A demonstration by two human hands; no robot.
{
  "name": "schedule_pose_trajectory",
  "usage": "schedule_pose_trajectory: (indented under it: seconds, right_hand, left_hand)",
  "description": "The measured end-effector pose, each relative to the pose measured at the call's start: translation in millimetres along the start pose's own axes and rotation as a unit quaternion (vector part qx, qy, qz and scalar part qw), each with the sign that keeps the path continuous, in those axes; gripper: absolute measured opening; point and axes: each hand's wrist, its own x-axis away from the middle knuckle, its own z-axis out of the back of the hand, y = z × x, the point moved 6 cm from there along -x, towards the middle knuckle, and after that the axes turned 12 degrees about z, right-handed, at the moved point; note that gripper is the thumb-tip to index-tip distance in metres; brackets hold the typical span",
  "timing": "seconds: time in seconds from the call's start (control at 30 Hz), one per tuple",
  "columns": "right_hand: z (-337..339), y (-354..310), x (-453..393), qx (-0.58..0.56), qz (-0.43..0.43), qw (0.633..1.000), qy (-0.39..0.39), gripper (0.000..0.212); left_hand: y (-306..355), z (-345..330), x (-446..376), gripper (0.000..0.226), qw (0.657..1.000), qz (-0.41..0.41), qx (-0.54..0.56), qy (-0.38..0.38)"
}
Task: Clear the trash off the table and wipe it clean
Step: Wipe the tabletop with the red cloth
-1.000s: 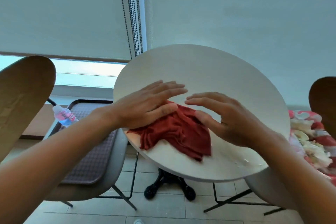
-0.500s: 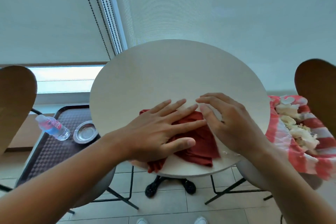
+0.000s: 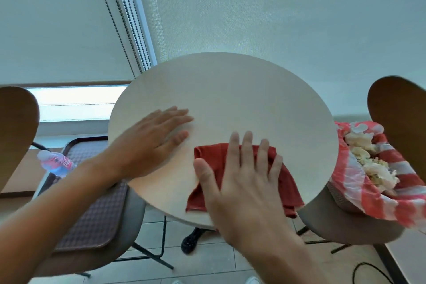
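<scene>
At lower centre of the frame the right hand (image 3: pixel 239 182) presses flat, fingers straight and spread, on the red cloth (image 3: pixel 284 182) lying at the near edge of the round table (image 3: pixel 230 90). Just left, the left hand (image 3: pixel 152 143) rests flat and released on the bare tabletop. At right, a striped bag of trash (image 3: pixel 373 175) sits on a chair.

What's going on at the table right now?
A person is wiping the round table. The right hand presses flat on a red cloth near the table's front edge, while the left hand rests flat on the bare tabletop beside it. Nothing else lies on the table. A striped bag of trash sits on the chair to the right.
</scene>
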Motion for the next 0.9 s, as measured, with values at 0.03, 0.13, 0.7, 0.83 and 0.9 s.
schedule_pose_trajectory:
  seconds: [0.03,0.13,0.7,0.83,0.9]
  right_hand:
    - [-7.9,-4.2,-2.5,0.022,-0.012,1.0,-0.007,0.092]
    - [-17.3,-3.5,-9.7,0.08,-0.035,0.996,-0.012,0.094]
    - [5.1,22.3,-139.1,0.151,0.167,0.974,-0.032,0.077]
    - [-9.7,-10.1,-124.0,0.149,0.223,0.963,-0.027,0.072]
    - [-18.7,-24.3,-100.2,0.148,0.25,0.957,-0.023,0.07]
  left_hand:
    - [-7.7,-0.7,1.2,0.059,1.0,0.009,-0.001,-0.005]
    - [-12.6,-2.0,1.3,0.062,1.0,0.017,0.01,-0.002]
    - [-14.6,-4.6,1.2,0.059,0.998,0.03,0.041,0.021]
    - [-18.3,0.5,2.9,0.062,0.993,0.046,0.099,0.051]
    - [-17.7,3.0,4.3,0.061,0.989,0.051,0.127,0.057]
